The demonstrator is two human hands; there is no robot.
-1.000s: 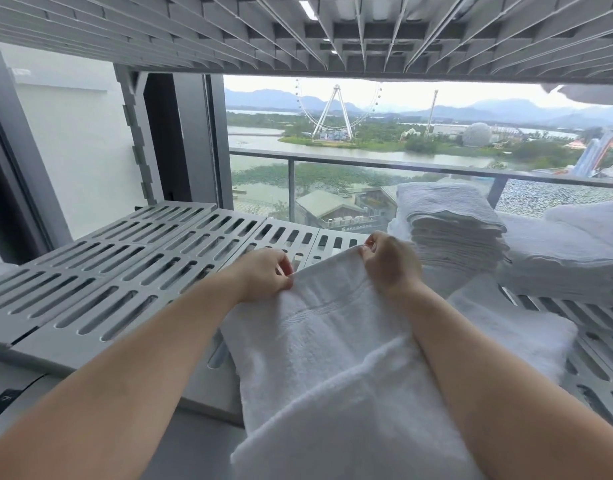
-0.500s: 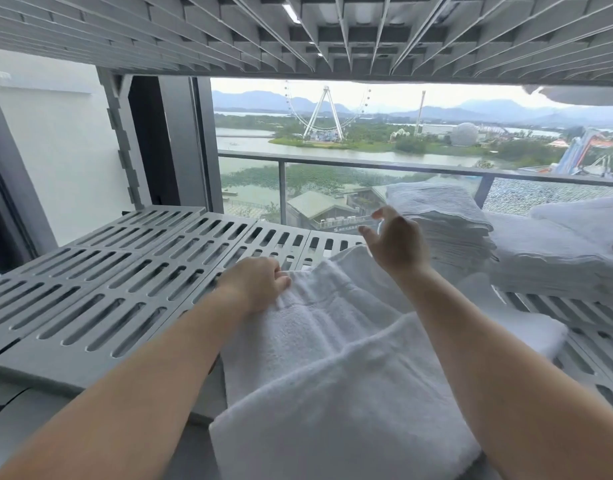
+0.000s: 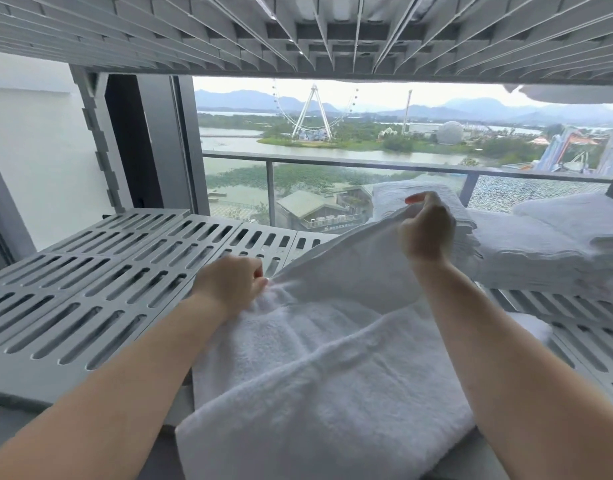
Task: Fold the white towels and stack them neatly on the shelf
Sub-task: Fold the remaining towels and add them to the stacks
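A white towel (image 3: 319, 368) lies across the grey slotted shelf (image 3: 90, 289), hanging over its front edge. My left hand (image 3: 230, 284) pinches the towel's far left corner down near the shelf. Raised above the shelf, my right hand (image 3: 426, 230) grips the far right corner, so the far edge slopes up to the right. A stack of folded white towels (image 3: 402, 195) stands just behind my right hand. More folded towels (image 3: 540, 247) are piled at the right.
The underside of an upper shelf (image 3: 298, 32) hangs close overhead. A grey upright post (image 3: 97, 147) stands at the back left. Behind the shelf is a window with a balcony railing (image 3: 332, 164). The shelf's left half is bare.
My right hand has lifted the far right corner of the towel up and to the right. My left hand slid slightly back toward me while keeping its corner.
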